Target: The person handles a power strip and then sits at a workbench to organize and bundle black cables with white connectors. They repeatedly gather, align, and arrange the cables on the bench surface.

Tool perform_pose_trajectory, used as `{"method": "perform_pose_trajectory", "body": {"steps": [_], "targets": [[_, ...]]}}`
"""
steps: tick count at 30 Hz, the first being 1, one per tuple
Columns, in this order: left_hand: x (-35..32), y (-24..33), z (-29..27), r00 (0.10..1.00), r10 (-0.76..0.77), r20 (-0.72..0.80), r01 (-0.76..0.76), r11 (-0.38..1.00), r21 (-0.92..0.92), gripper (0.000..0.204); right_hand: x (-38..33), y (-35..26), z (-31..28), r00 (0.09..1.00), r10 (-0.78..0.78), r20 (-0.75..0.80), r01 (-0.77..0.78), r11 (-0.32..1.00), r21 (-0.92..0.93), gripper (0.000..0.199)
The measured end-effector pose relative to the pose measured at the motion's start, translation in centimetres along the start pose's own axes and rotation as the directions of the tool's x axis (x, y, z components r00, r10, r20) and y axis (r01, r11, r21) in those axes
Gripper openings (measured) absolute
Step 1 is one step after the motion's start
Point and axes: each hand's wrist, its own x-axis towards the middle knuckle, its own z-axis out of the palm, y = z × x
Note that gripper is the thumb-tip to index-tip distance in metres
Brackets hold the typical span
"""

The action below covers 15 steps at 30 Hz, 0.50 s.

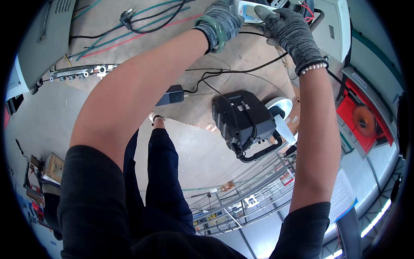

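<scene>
White plastic device (254, 9) at the far edge sits gripped between our gloved left hand (221, 21) and right hand (290, 31), apparently mid-fitting, needing steady pressure next.

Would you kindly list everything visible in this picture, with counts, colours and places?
white flat plastic device: one, white, top centre, gripped by both hands
black boxy tool with handle: one, black, centre, on the pale floor
dark rectangular power adapter: one, dark grey, left of the tool
loose cables: several, green, red and black, top left
grey metal cabinet: one, grey, far left
red machine with orange disc: one, right edge
cardboard box: one, brown, lower left
left hand: grey knit glove, green bangle
right hand: grey knit glove, bead bracelet
</scene>
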Motion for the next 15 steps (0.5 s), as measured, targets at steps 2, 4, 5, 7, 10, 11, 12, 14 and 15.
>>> {"method": "perform_pose_trajectory", "body": {"steps": [2,4,5,7,10,11,12,14,15], "targets": [[2.1,-2.2,0.1,0.97,-0.199,0.14,0.243,0.841,-0.483,0.02,1.4,-0.1,0.4,0.999,-0.032,-0.006,0.032,0.998,-0.059,0.061],[2.5,-3.0,-0.6,0.832,-0.295,0.471,0.539,0.222,-0.813,0.021,0.8,-0.1,0.4,0.998,-0.058,0.002,0.058,0.998,-0.022,0.062],[2.4,-3.3,-0.5,0.882,-0.311,0.354,0.47,0.513,-0.718,0.023,0.8,0.4,0.9,0.995,-0.095,-0.032,0.094,0.995,-0.036,0.061],[1.6,-2.0,-0.5,0.967,-0.215,0.14,0.248,0.921,-0.301,0.028,0.7,1.3,1.5,0.985,-0.138,-0.103,0.129,0.987,-0.093,0.062],[1.6,-1.3,-2.0,0.979,-0.145,0.142,0.145,0.989,0.011,0.038,-0.4,1.3,1.2,0.986,-0.111,-0.127,0.117,0.992,0.041,0.063],[2.3,-2.7,-3.3,0.971,-0.147,0.186,0.166,0.981,-0.095,0.039,-0.9,0.7,1.2,0.976,-0.17,-0.134,0.175,0.984,0.027,0.062],[2.8,-3.6,-3.8,0.96,-0.138,0.244,0.19,0.96,-0.206,0.041,-1.6,0.7,1.6,0.968,-0.178,-0.175,0.182,0.983,0.006,0.062],[0.0,2.6,-4.2,0.935,-0.133,0.33,0.113,0.99,0.082,0.043,-3.1,2.7,3.2,0.953,-0.138,-0.27,0.142,0.99,-0.007,0.061],[-0.4,2.5,-4.3,0.933,-0.116,0.342,0.094,0.992,0.08,0.044,-3.9,2.7,3.7,0.958,-0.1,-0.269,0.113,0.993,0.034,0.062]]}}
